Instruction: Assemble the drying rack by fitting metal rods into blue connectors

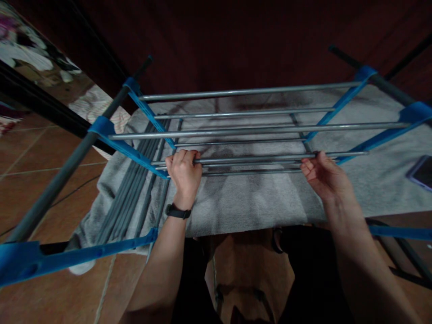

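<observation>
A rack of grey metal tubes and blue plastic brackets (130, 153) stands before me. My left hand (184, 168) is closed around a thin metal rod (249, 159) near its left part, close to a blue bracket's lower end. Toward the rod's other end, my right hand (322, 173) pinches it between thumb and fingers, with its palm partly turned up. The rod lies level across the rack, and its right tip sticks out past my right hand near the right blue bracket (374, 139). Further crossbars (256, 130) span the brackets behind it.
Several loose grey tubes (131, 193) lie side by side on a grey cloth (243, 202) at left. A phone (420, 173) rests on the cloth at right. Thick upright tubes (64, 180) flank both sides. Clothes and shoes (30, 54) are on the tiled floor at upper left.
</observation>
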Demonstrator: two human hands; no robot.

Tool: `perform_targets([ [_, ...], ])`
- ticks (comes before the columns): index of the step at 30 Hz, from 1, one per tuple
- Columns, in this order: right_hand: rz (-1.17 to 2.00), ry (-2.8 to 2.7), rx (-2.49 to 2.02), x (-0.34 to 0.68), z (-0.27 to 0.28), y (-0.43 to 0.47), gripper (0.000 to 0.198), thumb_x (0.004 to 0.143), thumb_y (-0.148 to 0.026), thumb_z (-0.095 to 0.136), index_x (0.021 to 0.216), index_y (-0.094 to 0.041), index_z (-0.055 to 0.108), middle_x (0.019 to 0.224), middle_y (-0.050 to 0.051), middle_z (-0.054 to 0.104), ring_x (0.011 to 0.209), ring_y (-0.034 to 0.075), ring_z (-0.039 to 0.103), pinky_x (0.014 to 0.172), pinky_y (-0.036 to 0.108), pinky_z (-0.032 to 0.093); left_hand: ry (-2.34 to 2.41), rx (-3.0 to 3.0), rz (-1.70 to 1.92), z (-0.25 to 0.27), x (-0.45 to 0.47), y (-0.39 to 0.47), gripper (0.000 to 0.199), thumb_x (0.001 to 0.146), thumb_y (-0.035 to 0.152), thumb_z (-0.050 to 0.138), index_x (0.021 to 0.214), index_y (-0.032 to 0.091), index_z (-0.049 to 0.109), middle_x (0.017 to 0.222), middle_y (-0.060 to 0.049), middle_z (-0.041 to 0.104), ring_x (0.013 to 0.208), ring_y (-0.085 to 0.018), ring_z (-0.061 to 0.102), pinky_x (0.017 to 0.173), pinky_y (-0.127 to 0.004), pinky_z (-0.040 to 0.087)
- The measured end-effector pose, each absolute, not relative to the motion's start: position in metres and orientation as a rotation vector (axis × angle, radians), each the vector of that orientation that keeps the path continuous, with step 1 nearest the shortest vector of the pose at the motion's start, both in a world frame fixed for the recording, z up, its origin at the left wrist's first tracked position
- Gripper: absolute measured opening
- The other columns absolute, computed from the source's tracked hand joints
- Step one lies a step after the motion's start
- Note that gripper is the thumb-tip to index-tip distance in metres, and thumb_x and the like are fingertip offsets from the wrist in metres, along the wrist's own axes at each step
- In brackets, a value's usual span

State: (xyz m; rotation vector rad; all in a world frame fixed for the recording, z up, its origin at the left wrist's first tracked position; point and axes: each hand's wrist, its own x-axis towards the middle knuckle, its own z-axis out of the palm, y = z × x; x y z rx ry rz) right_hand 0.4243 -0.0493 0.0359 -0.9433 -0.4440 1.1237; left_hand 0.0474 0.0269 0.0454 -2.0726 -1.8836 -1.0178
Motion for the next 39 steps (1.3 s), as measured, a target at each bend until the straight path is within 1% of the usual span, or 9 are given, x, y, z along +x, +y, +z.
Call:
perform_targets([
  [5, 1.105, -0.461, -0.92, 0.422, 0.039, -0.051, 0.017, 0.073, -0.024, 0.089, 0.076, -0.021, 0.072, 0.079, -0.002, 0.075, 0.073, 0.012, 0.073, 0.07, 0.02, 0.063, -1.846, -2.061, -1.014, 0.043, 0.046, 0.028, 0.019, 0.093, 0.027, 0.053, 0.093, 0.025, 0.072, 0.089, -0.006, 0.07, 0.093, -0.027, 0.063, 0.09, -0.042, 0.036],
  [12, 1.107, -0.495, -0.882, 0.42, 0.042, -0.052, 0.01, 0.078, -0.02, 0.084, 0.082, -0.019, 0.075, 0.088, -0.001, 0.076, 0.076, 0.01, 0.072, 0.073, 0.019, 0.062, -1.851, -2.066, -1.01, 0.044, 0.047, 0.027, 0.02, 0.093, 0.026, 0.053, 0.092, 0.024, 0.073, 0.089, -0.007, 0.07, 0.093, -0.028, 0.063, 0.089, -0.043, 0.036],
  [14, 1.113, -0.506, -0.856, 0.42, 0.044, -0.051, 0.011, 0.076, -0.02, 0.085, 0.079, -0.019, 0.074, 0.09, -0.001, 0.076, 0.076, 0.01, 0.072, 0.072, 0.019, 0.063, -1.864, -2.071, -1.014, 0.044, 0.048, 0.027, 0.02, 0.093, 0.026, 0.053, 0.092, 0.023, 0.073, 0.089, -0.007, 0.07, 0.093, -0.028, 0.063, 0.089, -0.043, 0.036],
  [18, 1.125, -0.508, -0.824, 0.42, 0.046, -0.051, 0.02, 0.07, -0.019, 0.089, 0.067, -0.018, 0.069, 0.093, 0.0, 0.077, 0.078, 0.011, 0.073, 0.071, 0.019, 0.064, -1.898, -2.081, -1.014, 0.044, 0.048, 0.028, 0.02, 0.093, 0.027, 0.053, 0.092, 0.023, 0.073, 0.088, -0.007, 0.069, 0.093, -0.028, 0.063, 0.09, -0.044, 0.037],
  [21, 1.127, -0.514, -0.819, 0.42, 0.046, -0.051, 0.02, 0.068, -0.02, 0.09, 0.068, -0.018, 0.07, 0.094, 0.0, 0.076, 0.079, 0.012, 0.073, 0.073, 0.019, 0.064, -1.9, -2.088, -1.004, 0.044, 0.047, 0.028, 0.02, 0.093, 0.027, 0.053, 0.093, 0.023, 0.073, 0.088, -0.007, 0.07, 0.094, -0.027, 0.063, 0.09, -0.044, 0.037],
  [27, 1.113, -0.489, -0.837, 0.416, 0.048, -0.053, 0.009, 0.078, -0.018, 0.081, 0.076, -0.019, 0.073, 0.094, 0.0, 0.076, 0.081, 0.01, 0.073, 0.078, 0.02, 0.064, -1.889, -2.085, -1.029, 0.045, 0.048, 0.027, 0.018, 0.091, 0.025, 0.053, 0.09, 0.024, 0.071, 0.086, -0.005, 0.069, 0.092, -0.026, 0.063, 0.089, -0.043, 0.037],
  [32, 1.124, -0.44, -0.841, 0.414, 0.052, -0.054, 0.004, 0.083, -0.014, 0.074, 0.08, -0.017, 0.075, 0.09, 0.001, 0.076, 0.081, 0.01, 0.073, 0.079, 0.018, 0.064, -1.937, -2.097, -1.034, 0.048, 0.049, 0.026, 0.019, 0.091, 0.025, 0.053, 0.089, 0.024, 0.071, 0.086, -0.006, 0.068, 0.093, -0.027, 0.062, 0.09, -0.044, 0.037],
  [36, 1.137, -0.407, -0.836, 0.412, 0.055, -0.054, 0.008, 0.086, -0.012, 0.069, 0.086, -0.015, 0.076, 0.089, 0.002, 0.077, 0.08, 0.01, 0.073, 0.08, 0.017, 0.063, -1.958, -2.106, -1.018, 0.049, 0.05, 0.026, 0.019, 0.09, 0.024, 0.052, 0.091, 0.023, 0.071, 0.088, -0.007, 0.068, 0.095, -0.028, 0.062, 0.091, -0.045, 0.037],
  [39, 1.131, -0.379, -0.837, 0.41, 0.056, -0.053, 0.011, 0.085, -0.009, 0.067, 0.085, -0.015, 0.076, 0.087, 0.002, 0.077, 0.08, 0.009, 0.073, 0.08, 0.017, 0.063, -1.948, -2.11, -1.018, 0.049, 0.05, 0.025, 0.018, 0.089, 0.023, 0.052, 0.09, 0.024, 0.071, 0.088, -0.006, 0.069, 0.095, -0.028, 0.062, 0.092, -0.044, 0.037],
])
